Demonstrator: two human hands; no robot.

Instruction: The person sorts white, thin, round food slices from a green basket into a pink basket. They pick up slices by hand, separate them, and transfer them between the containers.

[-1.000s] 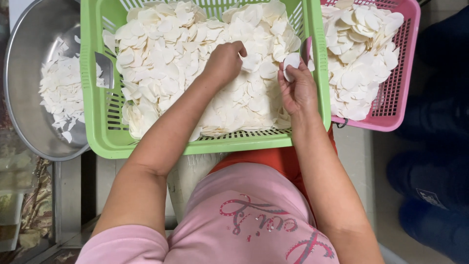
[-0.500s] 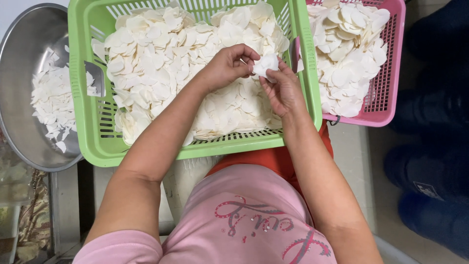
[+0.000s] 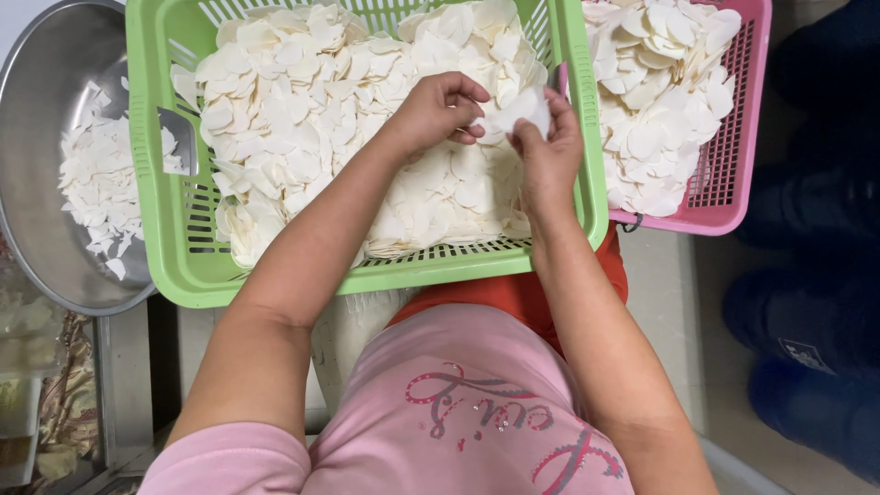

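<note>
A green plastic basket (image 3: pixel 156 211) rests on my lap, heaped with pale cream, thin petal-like slices (image 3: pixel 302 119). My left hand (image 3: pixel 440 110) and my right hand (image 3: pixel 548 147) meet over the basket's right side. Both pinch the same white slice (image 3: pixel 521 112) between their fingertips, held just above the heap. A small blade shows at my right hand's fingers near the basket rim.
A pink basket (image 3: pixel 733 174) with more of the white slices (image 3: pixel 655 92) stands to the right. A steel bowl (image 3: pixel 37 192) with smaller white pieces sits at the left. Dark blue boots (image 3: pixel 807 357) stand on the floor at the right.
My left hand lifted from the heap and came right to meet my right hand. Both now hold one slice, raised slightly over the basket's right side.
</note>
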